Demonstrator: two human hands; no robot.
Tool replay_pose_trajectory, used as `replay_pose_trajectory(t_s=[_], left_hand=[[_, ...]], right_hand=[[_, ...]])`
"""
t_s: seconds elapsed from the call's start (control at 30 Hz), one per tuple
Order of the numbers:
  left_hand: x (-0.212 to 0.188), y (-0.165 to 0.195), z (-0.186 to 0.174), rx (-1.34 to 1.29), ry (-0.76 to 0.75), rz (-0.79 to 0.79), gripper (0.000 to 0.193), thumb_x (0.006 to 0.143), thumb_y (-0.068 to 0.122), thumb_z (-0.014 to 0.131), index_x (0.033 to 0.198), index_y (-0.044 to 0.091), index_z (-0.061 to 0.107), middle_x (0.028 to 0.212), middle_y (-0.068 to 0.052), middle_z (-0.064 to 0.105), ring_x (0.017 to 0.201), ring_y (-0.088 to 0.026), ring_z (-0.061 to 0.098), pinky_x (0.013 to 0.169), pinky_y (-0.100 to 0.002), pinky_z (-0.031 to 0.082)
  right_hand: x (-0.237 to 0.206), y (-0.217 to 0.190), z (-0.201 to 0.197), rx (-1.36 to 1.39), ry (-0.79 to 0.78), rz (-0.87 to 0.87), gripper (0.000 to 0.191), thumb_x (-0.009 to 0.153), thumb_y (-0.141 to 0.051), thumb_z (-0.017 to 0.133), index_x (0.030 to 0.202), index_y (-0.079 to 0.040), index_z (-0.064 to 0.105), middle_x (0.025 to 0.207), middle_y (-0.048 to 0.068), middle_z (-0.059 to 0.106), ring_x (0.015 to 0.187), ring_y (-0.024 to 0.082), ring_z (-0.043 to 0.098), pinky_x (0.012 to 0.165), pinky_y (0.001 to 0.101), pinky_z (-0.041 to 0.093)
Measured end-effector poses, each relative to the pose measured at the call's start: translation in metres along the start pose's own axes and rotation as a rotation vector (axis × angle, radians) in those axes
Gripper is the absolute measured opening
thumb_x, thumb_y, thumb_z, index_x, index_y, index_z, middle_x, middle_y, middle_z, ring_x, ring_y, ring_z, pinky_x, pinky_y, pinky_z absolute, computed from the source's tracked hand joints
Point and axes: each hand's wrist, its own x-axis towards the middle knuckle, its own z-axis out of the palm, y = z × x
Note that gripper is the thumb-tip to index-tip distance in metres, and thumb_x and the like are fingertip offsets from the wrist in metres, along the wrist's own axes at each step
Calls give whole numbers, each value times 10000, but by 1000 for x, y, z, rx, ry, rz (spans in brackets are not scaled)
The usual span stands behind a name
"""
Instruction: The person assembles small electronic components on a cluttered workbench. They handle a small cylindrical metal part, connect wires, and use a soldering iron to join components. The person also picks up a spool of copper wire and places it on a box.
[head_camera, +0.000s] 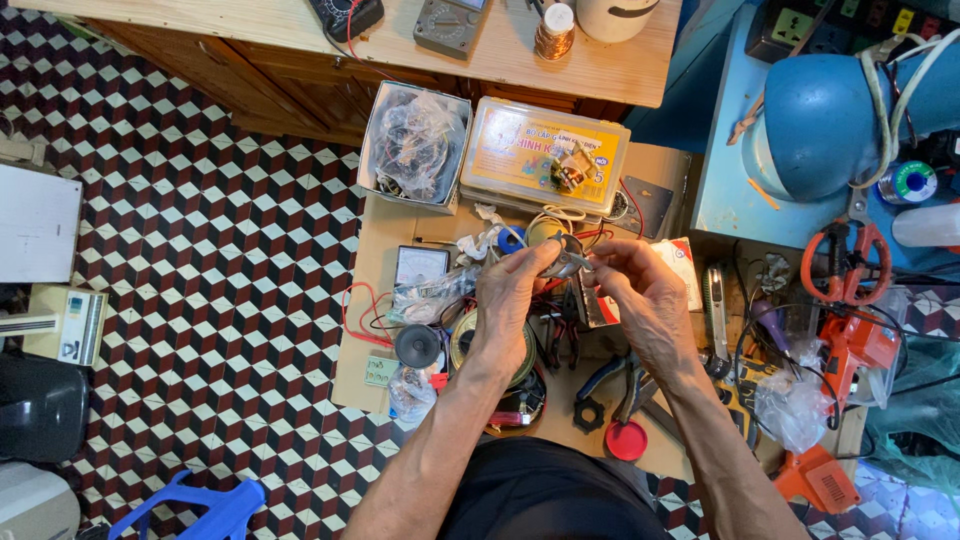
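My left hand (507, 300) and my right hand (645, 295) meet above a cluttered cardboard sheet (372, 262) on the floor. Between their fingertips they hold a small round metal part (566, 256); the left thumb and fingers pinch its left side, the right fingers grip its right side. Thin red wires (360, 312) trail off to the left below it. Under my left wrist lies a round speaker-like disc (462, 340), partly hidden.
A clear plastic parts case with a yellow label (545, 152) and a box of bagged bits (415, 145) sit ahead. A small panel meter (421, 265), pliers (618, 378), a red cap (626, 440), orange scissors (845, 262) and a blue stool (190, 510) surround me. A wooden bench edge (300, 35) lies beyond.
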Motion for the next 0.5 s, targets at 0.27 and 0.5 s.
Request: replay_pose_trajectory(t_s=[0.27, 0.5], left_hand=[[-7, -3, -4, -10, -3, 10, 391, 790, 414, 811, 1020, 98, 818, 848, 47, 699, 779, -78, 522, 726, -262, 436], [-17, -3, -8, 4, 14, -11, 417, 779, 413, 821, 1033, 82, 813, 853, 47, 695, 764, -77, 524, 723, -254, 445]], right_hand=[[-18, -8, 8, -375, 20, -232, 303, 937, -78, 719, 1218, -6, 630, 1069, 81, 730, 995, 149, 708, 864, 304, 589], [-30, -19, 13, -503, 76, -335, 201, 940, -90, 737, 1120, -20, 682, 1025, 80, 766, 979, 156, 757, 791, 298, 611]])
